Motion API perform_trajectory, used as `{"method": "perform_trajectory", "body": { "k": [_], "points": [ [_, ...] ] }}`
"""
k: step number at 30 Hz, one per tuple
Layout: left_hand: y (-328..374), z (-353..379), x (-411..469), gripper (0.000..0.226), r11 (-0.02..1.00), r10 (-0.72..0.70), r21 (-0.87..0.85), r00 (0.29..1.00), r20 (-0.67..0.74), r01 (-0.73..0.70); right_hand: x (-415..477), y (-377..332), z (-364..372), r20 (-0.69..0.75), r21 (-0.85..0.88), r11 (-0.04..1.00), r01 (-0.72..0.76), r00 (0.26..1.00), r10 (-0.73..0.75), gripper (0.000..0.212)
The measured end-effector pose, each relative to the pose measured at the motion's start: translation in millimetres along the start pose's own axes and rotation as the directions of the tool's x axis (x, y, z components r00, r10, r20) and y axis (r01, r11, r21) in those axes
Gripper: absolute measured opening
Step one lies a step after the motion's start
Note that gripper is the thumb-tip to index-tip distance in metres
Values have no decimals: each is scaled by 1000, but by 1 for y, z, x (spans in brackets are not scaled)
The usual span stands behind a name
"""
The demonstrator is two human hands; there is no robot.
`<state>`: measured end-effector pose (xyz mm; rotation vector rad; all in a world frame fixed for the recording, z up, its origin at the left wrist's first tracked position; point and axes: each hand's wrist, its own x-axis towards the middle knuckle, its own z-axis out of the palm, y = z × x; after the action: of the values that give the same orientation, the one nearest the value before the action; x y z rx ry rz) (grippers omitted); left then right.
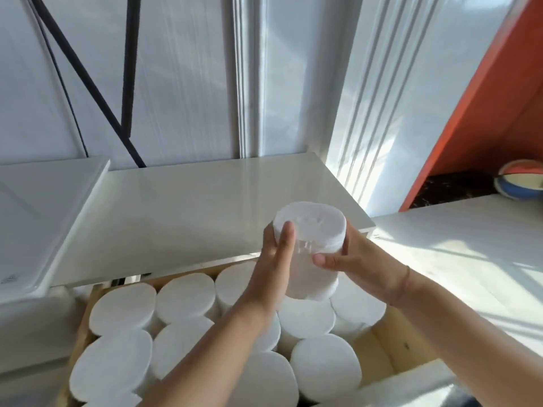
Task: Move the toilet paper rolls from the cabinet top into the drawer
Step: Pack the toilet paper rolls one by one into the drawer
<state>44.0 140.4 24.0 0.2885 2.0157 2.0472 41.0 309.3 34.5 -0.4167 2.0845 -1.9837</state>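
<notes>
A white toilet paper roll [311, 230] stands upright in the air over the open drawer [390, 356], just in front of the cabinet top's edge. My left hand [277, 254] presses its left side and my right hand [352, 259] grips its right side and lower part. Below, the wooden drawer holds several white rolls [126, 306] standing on end, packed close together. The cream cabinet top [182, 212] behind the held roll shows no rolls on it.
A white raised surface [38, 218] sits at the left, partly over the cabinet top. Black cables [88, 80] run down the wall behind. A white ledge [470, 254] lies to the right, with a coloured ball [520, 183] and an orange panel [482, 107] beyond.
</notes>
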Motion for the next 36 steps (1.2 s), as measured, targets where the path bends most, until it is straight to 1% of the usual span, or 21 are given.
{"method": "perform_trajectory", "body": {
  "k": [2, 3, 5, 6, 7, 10, 12, 13, 15, 17, 20, 22, 24, 28, 30, 32, 36],
  "points": [
    [-6, 32, -11, 55, 998, -51, -42, 999, 4, 51, -34, 5, -7, -97, 10, 1000, 3, 995, -2, 80],
    [-8, 46, -17, 58, 996, -72, -56, 997, 11, 72, -50, 8, -10, -155, 23, 1000, -15, 988, 19, 83],
    [-11, 73, -28, 48, 991, -117, -65, 993, 34, 119, -76, 12, -17, -254, 68, 994, -80, 963, 95, 86],
    [-13, 84, -32, 45, 987, -147, -59, 988, 41, 149, -86, 13, -21, -277, 85, 992, -95, 954, 115, 81],
    [-15, 94, -36, 48, 985, -164, -49, 985, 49, 166, -95, 15, -25, -284, 98, 990, -102, 951, 126, 74],
    [-20, 114, -42, 68, 987, -154, -49, 987, 35, 156, -110, 14, -34, -277, 152, 979, -135, 945, 173, 55],
    [-23, 120, -39, 71, 987, -149, -61, 989, -3, 149, -112, 11, -39, -266, 163, 974, -159, 943, 199, 47],
    [-24, 122, -38, 70, 984, -163, -79, 986, -21, 161, -112, 10, -41, -264, 161, 971, -175, 941, 213, 45],
    [-28, 127, -35, 67, 971, -214, -113, 976, -36, 209, -109, 7, -44, -263, 167, 962, -215, 931, 254, 47],
    [-31, 132, -34, 61, 960, -255, -128, 966, -49, 247, -106, 7, -47, -244, 186, 948, -260, 922, 301, 47],
    [-33, 136, -33, 51, 952, -274, -164, 957, -92, 257, -105, 10, -51, -211, 201, 940, -275, 925, 315, 46],
    [-34, 139, -35, 50, 960, -242, -173, 964, -111, 221, -106, 14, -53, -220, 215, 943, -254, 928, 300, 59],
    [-33, 143, -38, 55, 977, -165, -157, 976, -144, 143, -107, 20, -54, -265, 207, 956, -207, 929, 259, 70],
    [-40, 146, -48, 61, 992, 37, -107, 976, -215, -61, -113, 32, -49, -329, 184, 980, -77, 934, 136, 65],
    [-47, 145, -53, 63, 991, 113, -46, 974, -198, -124, -119, 41, -48, -341, 143, 988, -51, 935, 98, 61],
    [-53, 144, -56, 62, 986, 163, 2, 973, -160, -165, -126, 49, -48, -334, 140, 989, -43, 938, 89, 59],
    [-58, 142, -56, 62, 983, 181, 25, 981, -75, -180, -133, 51, -52, -289, 152, 987, -44, 953, 87, 66]
  ]
}}
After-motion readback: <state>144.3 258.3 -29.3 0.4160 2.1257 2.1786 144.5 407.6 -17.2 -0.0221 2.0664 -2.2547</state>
